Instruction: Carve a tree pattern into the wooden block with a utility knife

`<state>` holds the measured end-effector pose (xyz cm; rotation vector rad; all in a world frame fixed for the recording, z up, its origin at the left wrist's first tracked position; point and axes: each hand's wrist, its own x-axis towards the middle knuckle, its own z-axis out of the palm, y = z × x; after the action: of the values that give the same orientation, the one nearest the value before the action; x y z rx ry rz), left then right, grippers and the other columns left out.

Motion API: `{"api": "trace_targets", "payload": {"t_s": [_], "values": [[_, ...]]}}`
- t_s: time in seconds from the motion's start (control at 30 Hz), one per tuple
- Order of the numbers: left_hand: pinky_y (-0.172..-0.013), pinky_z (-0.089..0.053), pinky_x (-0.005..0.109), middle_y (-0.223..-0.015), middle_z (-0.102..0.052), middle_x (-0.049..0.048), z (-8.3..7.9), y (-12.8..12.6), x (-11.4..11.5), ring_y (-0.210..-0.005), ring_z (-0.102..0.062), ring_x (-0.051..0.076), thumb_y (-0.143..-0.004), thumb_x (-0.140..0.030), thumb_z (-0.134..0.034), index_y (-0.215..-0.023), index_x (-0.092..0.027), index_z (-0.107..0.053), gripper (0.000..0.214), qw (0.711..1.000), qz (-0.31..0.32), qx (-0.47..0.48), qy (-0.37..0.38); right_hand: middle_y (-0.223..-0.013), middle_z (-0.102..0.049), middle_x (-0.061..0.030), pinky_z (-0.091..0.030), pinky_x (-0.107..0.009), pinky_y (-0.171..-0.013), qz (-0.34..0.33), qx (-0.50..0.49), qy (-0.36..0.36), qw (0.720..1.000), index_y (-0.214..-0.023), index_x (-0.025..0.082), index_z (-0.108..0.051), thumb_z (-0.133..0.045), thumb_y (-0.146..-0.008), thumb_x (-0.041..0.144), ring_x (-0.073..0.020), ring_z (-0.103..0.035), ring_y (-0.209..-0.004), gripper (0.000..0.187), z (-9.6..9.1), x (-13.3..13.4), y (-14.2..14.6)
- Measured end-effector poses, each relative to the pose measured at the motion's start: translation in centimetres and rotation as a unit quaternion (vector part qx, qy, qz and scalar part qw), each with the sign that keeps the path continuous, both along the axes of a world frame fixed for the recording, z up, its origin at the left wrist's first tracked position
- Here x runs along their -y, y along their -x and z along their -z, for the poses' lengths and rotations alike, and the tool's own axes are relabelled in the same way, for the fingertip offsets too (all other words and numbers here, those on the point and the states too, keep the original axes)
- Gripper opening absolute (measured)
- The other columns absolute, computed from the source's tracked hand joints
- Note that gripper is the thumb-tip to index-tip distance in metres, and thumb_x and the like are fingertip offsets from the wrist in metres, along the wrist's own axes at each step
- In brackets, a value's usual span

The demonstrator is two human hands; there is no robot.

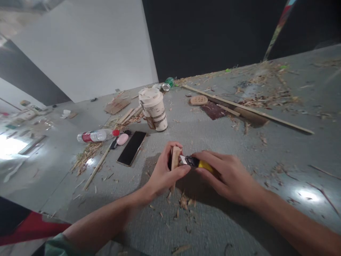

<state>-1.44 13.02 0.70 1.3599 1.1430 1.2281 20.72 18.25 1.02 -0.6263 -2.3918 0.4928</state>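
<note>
My left hand [165, 169] is closed around a small pale piece of wood [175, 158], held upright above the grey surface. In my right hand [226, 174] is a yellow and black utility knife [194, 161], gripped by its handle. Its bare blade points left and meets the wood's right side, close to my left thumb. Wood shavings [183, 202] lie on the surface below both hands. The lower part of the wood is partly hidden by my left fingers.
Ahead stands a lidded paper cup [154, 110]. To the left lie a phone [131, 148], a pink oval object [122, 139] and a plastic bottle [97, 136]. A long wooden strip [250, 108], a brown sheet [214, 110] and a green can [168, 84] lie farther off.
</note>
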Motion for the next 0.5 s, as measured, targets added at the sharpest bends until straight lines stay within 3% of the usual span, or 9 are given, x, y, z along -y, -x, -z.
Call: {"api": "trace_targets", "payload": {"t_s": [0.3, 0.5], "values": [[-0.073, -0.042, 0.027, -0.103, -0.053, -0.0001, 0.45, 0.28, -0.03, -0.083, -0.047, 0.013, -0.086, -0.027, -0.077, -0.129, -0.027, -0.053, 0.049, 1.000, 0.009, -0.002, -0.002, -0.106, -0.079, -0.0039, -0.049, -0.030, -0.068, 0.023, 0.000, -0.015, 1.000, -0.124, 0.023, -0.064, -0.048, -0.114, 0.035, -0.0182, -0.074, -0.081, 0.023, 0.22, -0.43, 0.26], [-0.070, -0.042, 0.026, -0.108, -0.052, -0.0003, 0.31, -0.29, -0.06, -0.083, -0.047, 0.012, -0.080, -0.019, -0.077, -0.136, -0.028, -0.045, 0.066, 1.000, -0.010, 0.004, 0.014, -0.103, -0.079, -0.0033, -0.049, -0.030, -0.067, 0.000, 0.028, 0.009, 1.000, -0.122, 0.022, -0.064, -0.048, -0.114, 0.036, -0.0177, -0.074, -0.080, 0.023, 0.35, -0.28, 0.19]]}}
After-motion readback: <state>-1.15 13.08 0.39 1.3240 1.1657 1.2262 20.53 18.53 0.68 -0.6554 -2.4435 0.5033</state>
